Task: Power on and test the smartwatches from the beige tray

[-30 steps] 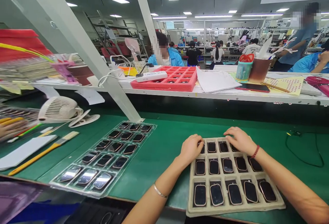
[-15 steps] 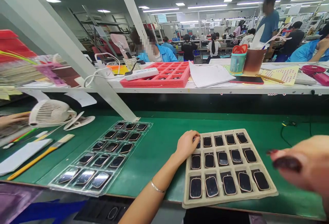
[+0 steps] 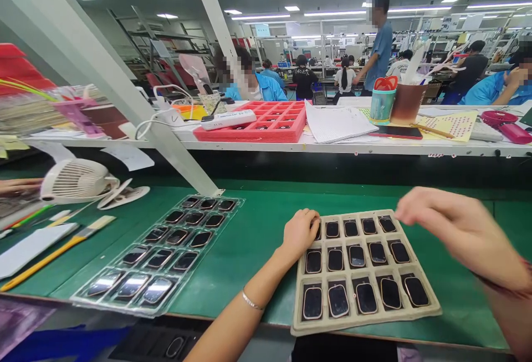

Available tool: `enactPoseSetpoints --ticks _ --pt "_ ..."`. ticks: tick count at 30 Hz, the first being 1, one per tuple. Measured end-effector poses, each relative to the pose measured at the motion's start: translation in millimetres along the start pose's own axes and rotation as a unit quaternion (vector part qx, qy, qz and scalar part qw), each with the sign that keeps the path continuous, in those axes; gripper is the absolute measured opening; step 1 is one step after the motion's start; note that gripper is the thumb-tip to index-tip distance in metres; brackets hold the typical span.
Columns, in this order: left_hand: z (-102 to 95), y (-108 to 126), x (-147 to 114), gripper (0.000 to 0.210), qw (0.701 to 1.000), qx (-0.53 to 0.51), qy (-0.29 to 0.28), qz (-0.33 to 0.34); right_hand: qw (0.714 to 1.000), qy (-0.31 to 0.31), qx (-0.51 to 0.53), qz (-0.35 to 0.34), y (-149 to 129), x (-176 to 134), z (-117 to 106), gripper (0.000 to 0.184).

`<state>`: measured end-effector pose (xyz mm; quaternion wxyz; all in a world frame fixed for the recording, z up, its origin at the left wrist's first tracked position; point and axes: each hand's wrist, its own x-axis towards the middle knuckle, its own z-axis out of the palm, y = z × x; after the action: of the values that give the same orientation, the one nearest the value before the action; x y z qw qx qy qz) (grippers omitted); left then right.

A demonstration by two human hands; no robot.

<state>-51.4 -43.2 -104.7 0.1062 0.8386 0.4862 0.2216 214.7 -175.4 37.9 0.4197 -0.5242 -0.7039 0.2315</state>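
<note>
My left hand [image 3: 300, 234] is closed over the far left corner of a beige moulded tray [image 3: 368, 321], its fingers curled at the corner compartment. Rows of black rounded-square pieces with gold rims, like smartwatch faces [image 3: 367, 297], lie in the tray's compartments. The left fingers partly cover the piece in the corner. At the tray's far right corner is my right hand [image 3: 453, 229], bent at the wrist and smeared by motion. Its fingertips are close to the rim; whether they touch it or hold anything is unclear.
To the left lies a clear plastic tray [image 3: 143, 262] of similar pieces. Beyond it are a yellow-handled brush [image 3: 58, 254] and a white fan [image 3: 77, 182]. A slanted white post [image 3: 183, 154] and a shelf [image 3: 332, 147] bearing a red foam tray [image 3: 286, 129] stand behind.
My right hand has moved from the near right, close to the camera, leftward and away to the beige tray's far right corner. My left hand stays at the far left corner.
</note>
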Motion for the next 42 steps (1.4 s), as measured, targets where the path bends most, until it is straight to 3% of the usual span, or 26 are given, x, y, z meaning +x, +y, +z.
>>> enactPoseSetpoints --ticks 2,5,8,12,16,18,20,22,23,27,32,36,42 --pt "1.5 12 3 0.020 0.999 0.010 -0.009 0.033 0.993 -0.063 -0.102 0.009 29 17 17 0.021" --pt "9.2 38 13 0.018 0.992 -0.015 -0.068 0.107 0.966 -0.150 -0.200 0.066 85 33 49 0.017" --pt "18.8 60 23 0.015 0.989 -0.005 -0.079 0.125 0.942 -0.162 -0.284 0.079 119 35 73 0.019" --pt "24.2 70 23 0.016 0.991 -0.032 -0.074 0.103 0.943 -0.152 -0.287 0.076 124 33 80 0.016" --pt "26.0 66 14 0.011 0.974 -0.208 -0.069 0.060 0.951 -0.138 -0.264 0.078 119 37 81 0.011" --pt "27.5 61 13 0.009 0.933 -0.352 -0.070 0.012 0.974 -0.118 -0.168 0.095 118 40 87 0.013" --pt "28.4 55 15 0.010 0.874 -0.478 -0.076 -0.048 0.984 -0.102 0.040 0.138 118 42 98 0.018" --pt "27.8 47 18 0.012 0.825 -0.550 -0.068 -0.109 0.948 -0.092 0.245 0.181 119 42 111 0.025" --pt "26.9 43 19 0.013 0.809 -0.569 -0.061 -0.133 0.931 -0.086 0.297 0.191 119 41 117 0.028" --pt "21.8 32 19 0.030 0.755 -0.629 -0.056 -0.174 0.902 -0.071 0.381 0.191 122 37 127 0.032" --pt "18.2 30 17 0.054 0.671 -0.711 -0.108 -0.179 0.835 -0.067 0.499 0.222 126 36 119 0.044" --pt "19.0 30 15 0.060 0.663 -0.721 -0.117 -0.162 0.827 -0.092 0.509 0.220 128 36 118 0.045" --pt "25.3 28 15 0.060 0.714 -0.683 -0.099 -0.115 0.852 -0.124 0.471 0.194 129 35 121 0.044"
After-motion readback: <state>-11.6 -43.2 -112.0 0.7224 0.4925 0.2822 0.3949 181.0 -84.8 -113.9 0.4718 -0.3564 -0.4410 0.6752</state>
